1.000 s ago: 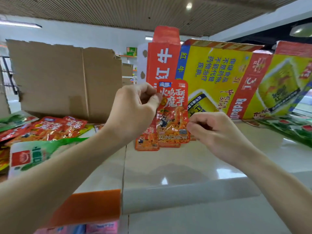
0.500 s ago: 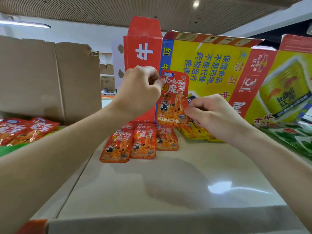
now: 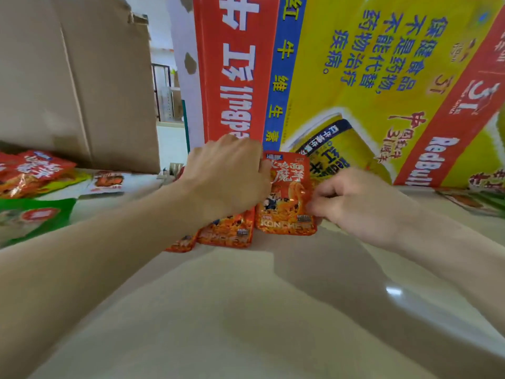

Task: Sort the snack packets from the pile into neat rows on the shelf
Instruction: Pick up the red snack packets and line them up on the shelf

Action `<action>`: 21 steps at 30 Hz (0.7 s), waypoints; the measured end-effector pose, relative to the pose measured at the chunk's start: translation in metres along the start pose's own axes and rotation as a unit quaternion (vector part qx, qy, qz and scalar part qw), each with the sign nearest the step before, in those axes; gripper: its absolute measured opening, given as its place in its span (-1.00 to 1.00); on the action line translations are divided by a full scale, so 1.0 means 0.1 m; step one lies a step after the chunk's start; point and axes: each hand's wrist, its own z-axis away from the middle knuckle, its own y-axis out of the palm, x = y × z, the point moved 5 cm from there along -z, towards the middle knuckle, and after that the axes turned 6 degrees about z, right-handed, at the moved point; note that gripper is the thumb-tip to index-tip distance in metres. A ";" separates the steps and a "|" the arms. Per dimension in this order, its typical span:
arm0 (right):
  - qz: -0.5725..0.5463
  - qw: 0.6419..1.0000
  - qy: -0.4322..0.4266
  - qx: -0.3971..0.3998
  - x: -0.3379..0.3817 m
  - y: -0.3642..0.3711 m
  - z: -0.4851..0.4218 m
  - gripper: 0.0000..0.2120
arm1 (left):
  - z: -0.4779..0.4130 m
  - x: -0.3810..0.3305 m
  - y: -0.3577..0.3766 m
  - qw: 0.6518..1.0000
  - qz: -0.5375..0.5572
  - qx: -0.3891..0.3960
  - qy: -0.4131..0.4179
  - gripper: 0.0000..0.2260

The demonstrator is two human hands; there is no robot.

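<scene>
Both left hand [image 3: 226, 181], right hand [image 3: 355, 203] pinch red packet [image 3: 287, 198] on glossy shelf [image 3: 273, 310]; carton [image 3: 355, 64] behind.

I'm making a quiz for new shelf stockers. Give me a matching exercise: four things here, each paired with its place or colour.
Things:
1. held packet
2. green packet
3. plain carton
4. Red Bull carton

Places or colours:
A. back left, brown
B. pinched between left hand and right hand
C. far left of the shelf
D. behind the hands, yellow and red

Pairs: 1-B, 2-C, 3-A, 4-D
</scene>
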 end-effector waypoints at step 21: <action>0.098 0.993 0.046 0.049 0.00 0.15 0.05 -0.76 | 0.04 0.14 0.28 0.986 0.097 0.135 0.006 -0.74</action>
